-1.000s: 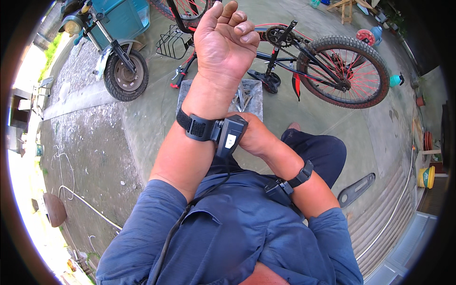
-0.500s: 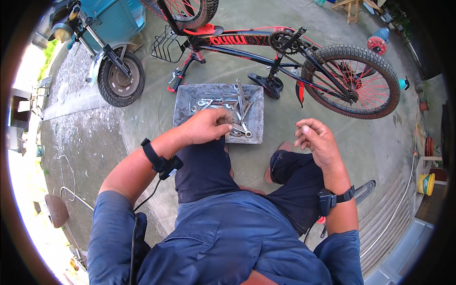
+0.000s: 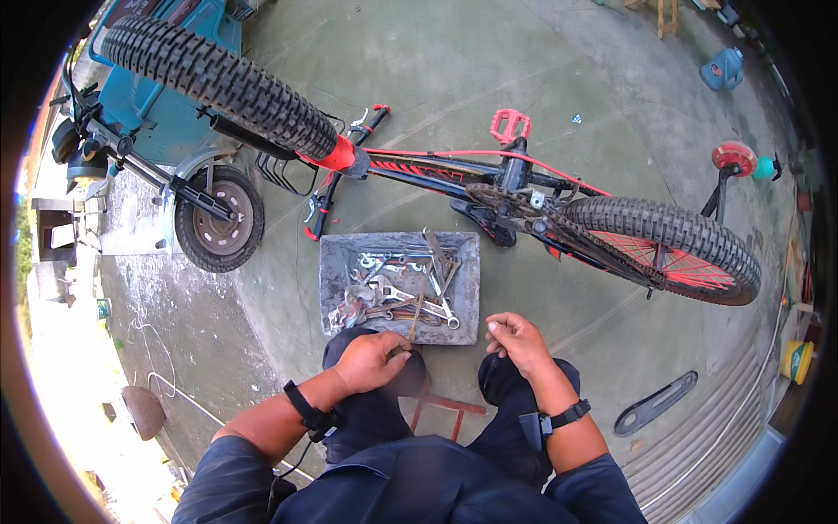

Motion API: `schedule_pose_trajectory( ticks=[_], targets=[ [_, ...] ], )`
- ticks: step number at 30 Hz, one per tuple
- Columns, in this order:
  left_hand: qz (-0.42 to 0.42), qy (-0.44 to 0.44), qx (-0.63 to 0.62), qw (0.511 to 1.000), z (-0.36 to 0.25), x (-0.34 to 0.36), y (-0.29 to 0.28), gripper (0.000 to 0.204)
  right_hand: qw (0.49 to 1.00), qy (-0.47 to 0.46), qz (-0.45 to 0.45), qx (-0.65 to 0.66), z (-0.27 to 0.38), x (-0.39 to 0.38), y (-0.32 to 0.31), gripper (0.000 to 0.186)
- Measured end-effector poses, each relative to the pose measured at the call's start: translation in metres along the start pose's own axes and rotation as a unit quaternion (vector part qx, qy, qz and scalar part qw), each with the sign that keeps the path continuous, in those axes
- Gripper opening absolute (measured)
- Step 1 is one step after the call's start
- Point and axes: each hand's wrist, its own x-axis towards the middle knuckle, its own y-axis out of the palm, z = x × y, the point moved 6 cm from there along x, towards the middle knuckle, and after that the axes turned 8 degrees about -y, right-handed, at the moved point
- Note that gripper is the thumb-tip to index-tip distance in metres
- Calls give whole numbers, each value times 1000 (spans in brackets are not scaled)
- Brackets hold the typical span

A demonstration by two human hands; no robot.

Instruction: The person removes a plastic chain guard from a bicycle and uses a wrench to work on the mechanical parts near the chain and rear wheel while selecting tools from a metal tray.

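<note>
My left hand [image 3: 371, 360] is closed over my left knee at the near edge of a grey tray [image 3: 327, 288]. From its fingertips a thin brown rod [image 3: 417, 321] slants up across the tray rim. Spanners [image 3: 436, 301], an adjustable spanner [image 3: 384, 288] and a crumpled rag [image 3: 353, 307] lie in the tray. Above my right knee, my right hand [image 3: 522, 342] is curled with thumb and fingers together; what it holds, if anything, is hidden. Beyond the tray a black and red bicycle [image 3: 419, 166] stands upside down, saddle [image 3: 489, 225] and handlebar [image 3: 330, 196] toward the floor.
A motorbike's front wheel [image 3: 220, 218] is at the left, with a blue cargo box [image 3: 166, 113] behind. A long black slotted cover [image 3: 656, 403] lies on the floor at the right. A blue jug [image 3: 722, 70] and a yellow bucket [image 3: 796, 361] stand farther right. A red stool [image 3: 449, 404] shows between my legs.
My view has shifted, so tray and bicycle sit lower. Both hands have come closer together; my left hand has drawn back from over the tray to its near edge. The bicycle's front wheel now shows fully.
</note>
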Motion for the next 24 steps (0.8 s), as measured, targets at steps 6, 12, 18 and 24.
schedule_pose_trajectory(
  ticks=[6, 12, 18, 24],
  targets=[
    [73, -180, -36, 980, 10, -19, -2, 24, 994, 97, -43, -9, 16, -52, -3, 31],
    [126, -278, -126, 944, -69, -105, -58, 27, 978, 142, -145, -55, 90, -158, -53, 25],
    [17, -342, -204, 917, -111, -204, -147, 27, 965, 143, -196, -96, 158, -243, -97, 24],
    [-143, -425, -301, 842, -104, -315, -145, 28, 970, 141, -124, -153, 186, -223, -101, 24]
  ],
)
